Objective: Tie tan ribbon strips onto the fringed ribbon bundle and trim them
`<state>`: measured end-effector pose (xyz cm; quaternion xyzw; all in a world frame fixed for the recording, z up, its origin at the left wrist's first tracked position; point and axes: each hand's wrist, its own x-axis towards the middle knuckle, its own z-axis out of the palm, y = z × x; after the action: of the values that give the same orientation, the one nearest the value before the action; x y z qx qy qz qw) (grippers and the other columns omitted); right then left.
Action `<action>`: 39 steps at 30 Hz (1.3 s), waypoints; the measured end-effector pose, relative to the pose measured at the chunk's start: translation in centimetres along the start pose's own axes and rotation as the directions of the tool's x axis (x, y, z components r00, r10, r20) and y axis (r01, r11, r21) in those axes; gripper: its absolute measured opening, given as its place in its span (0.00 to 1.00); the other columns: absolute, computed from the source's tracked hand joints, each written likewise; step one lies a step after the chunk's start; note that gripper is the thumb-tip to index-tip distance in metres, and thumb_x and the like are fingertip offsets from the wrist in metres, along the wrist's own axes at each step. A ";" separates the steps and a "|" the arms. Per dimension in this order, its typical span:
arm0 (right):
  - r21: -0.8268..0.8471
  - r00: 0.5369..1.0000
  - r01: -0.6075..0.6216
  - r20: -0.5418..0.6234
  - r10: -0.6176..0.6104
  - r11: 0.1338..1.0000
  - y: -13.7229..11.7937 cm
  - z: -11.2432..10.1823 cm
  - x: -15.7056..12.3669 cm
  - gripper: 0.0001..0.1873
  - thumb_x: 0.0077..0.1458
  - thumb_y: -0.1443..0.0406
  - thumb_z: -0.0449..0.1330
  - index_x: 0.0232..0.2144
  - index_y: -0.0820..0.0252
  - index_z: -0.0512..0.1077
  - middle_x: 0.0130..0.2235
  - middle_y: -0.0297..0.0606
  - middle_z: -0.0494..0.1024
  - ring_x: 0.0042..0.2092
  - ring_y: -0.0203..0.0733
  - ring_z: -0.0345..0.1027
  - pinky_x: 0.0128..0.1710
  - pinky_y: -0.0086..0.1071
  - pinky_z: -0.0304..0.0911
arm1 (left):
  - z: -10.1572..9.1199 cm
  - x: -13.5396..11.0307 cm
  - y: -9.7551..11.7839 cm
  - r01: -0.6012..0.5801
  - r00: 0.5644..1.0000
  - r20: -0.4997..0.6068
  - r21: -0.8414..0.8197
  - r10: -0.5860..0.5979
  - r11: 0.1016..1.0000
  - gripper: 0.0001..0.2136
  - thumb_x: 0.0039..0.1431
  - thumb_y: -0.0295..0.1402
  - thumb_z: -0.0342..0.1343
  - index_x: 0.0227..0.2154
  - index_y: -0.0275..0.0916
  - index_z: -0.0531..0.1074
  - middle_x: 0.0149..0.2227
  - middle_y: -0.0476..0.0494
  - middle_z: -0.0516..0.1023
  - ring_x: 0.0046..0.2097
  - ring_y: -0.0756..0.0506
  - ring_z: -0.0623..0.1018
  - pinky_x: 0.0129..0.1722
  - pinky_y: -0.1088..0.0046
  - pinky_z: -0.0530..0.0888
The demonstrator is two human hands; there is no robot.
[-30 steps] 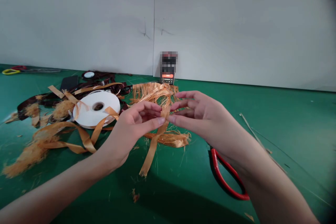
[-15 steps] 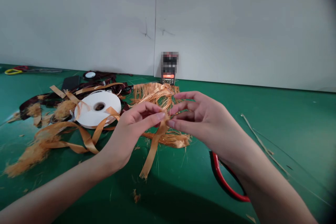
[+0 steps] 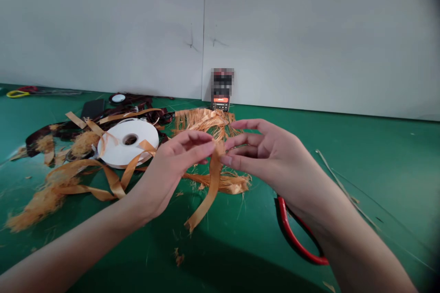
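Both of my hands meet above the green table (image 3: 360,155), pinching the top of a short orange ribbon strip (image 3: 208,192) that hangs down with a frayed lower end. My left hand (image 3: 172,171) grips it between thumb and fingers from the left. Opposite it, my right hand (image 3: 264,155) pinches the same strip with its fingertips, the other fingers spread. Behind the hands lies a bundle of frayed orange ribbon threads (image 3: 206,121).
A white ribbon spool (image 3: 129,139) sits at the left among loose orange ribbon strips (image 3: 85,183) and dark ribbon pieces. Red-handled scissors (image 3: 295,238) lie under my right wrist. A small device (image 3: 222,91) stands against the white wall. Thin sticks (image 3: 335,178) lie at the right.
The ribbon strip's lower end has swung slightly right and up; my fingers shifted a little along its top. Everything else on the table is unchanged.
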<state>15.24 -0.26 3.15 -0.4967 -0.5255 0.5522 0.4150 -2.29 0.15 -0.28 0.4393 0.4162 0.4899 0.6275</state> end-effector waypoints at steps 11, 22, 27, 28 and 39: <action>-0.038 1.000 0.022 -0.002 -0.022 0.999 0.0 0.0 0.0 0.20 0.46 0.63 0.69 0.40 0.59 0.68 0.31 0.33 0.79 0.37 0.39 0.76 0.42 0.35 0.70 | 0.2 -0.5 0.3 0.000 0.998 0.070 0.075 -0.006 0.997 0.05 0.57 0.35 0.63 0.29 0.41 0.76 0.31 0.52 0.75 0.36 0.51 0.72 0.36 0.77 0.68; 0.013 0.998 0.001 -0.059 0.000 1.000 -0.5 0.4 -0.3 0.16 0.49 0.68 0.66 0.39 0.61 0.67 0.33 0.34 0.79 0.36 0.35 0.75 0.41 0.31 0.69 | 0.4 -0.4 0.0 0.037 0.999 0.032 0.073 -0.039 0.997 0.13 0.49 0.30 0.69 0.37 0.41 0.74 0.34 0.53 0.75 0.39 0.52 0.75 0.39 0.80 0.72; -0.023 0.999 0.009 -0.050 -0.010 1.000 -0.5 0.5 -0.4 0.17 0.47 0.69 0.66 0.40 0.61 0.67 0.31 0.33 0.79 0.34 0.35 0.74 0.39 0.32 0.69 | 0.4 -0.5 0.0 0.060 0.997 0.049 0.079 -0.064 0.995 0.12 0.48 0.29 0.69 0.35 0.41 0.75 0.32 0.53 0.75 0.37 0.53 0.75 0.38 0.80 0.74; -0.027 0.997 0.033 -0.066 -0.034 0.999 -0.4 0.4 -0.3 0.17 0.47 0.69 0.66 0.40 0.62 0.67 0.30 0.32 0.78 0.33 0.35 0.73 0.38 0.32 0.68 | 0.4 -0.6 0.0 0.064 0.996 0.055 0.074 -0.068 0.995 0.11 0.48 0.29 0.69 0.34 0.41 0.75 0.31 0.54 0.75 0.36 0.53 0.75 0.37 0.81 0.73; -0.116 0.995 0.052 -0.080 -0.062 0.992 -0.4 0.0 -0.1 0.20 0.44 0.68 0.67 0.41 0.60 0.66 0.31 0.33 0.80 0.33 0.37 0.74 0.35 0.31 0.70 | 0.4 -0.4 0.0 0.093 0.995 0.021 0.045 -0.094 0.995 0.12 0.46 0.28 0.70 0.34 0.39 0.75 0.30 0.55 0.75 0.36 0.54 0.76 0.38 0.81 0.73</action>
<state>15.25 -0.35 3.52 -0.5270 -0.5524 0.4880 0.4231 -1.97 -0.34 -0.11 0.4384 0.4397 0.4457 0.6448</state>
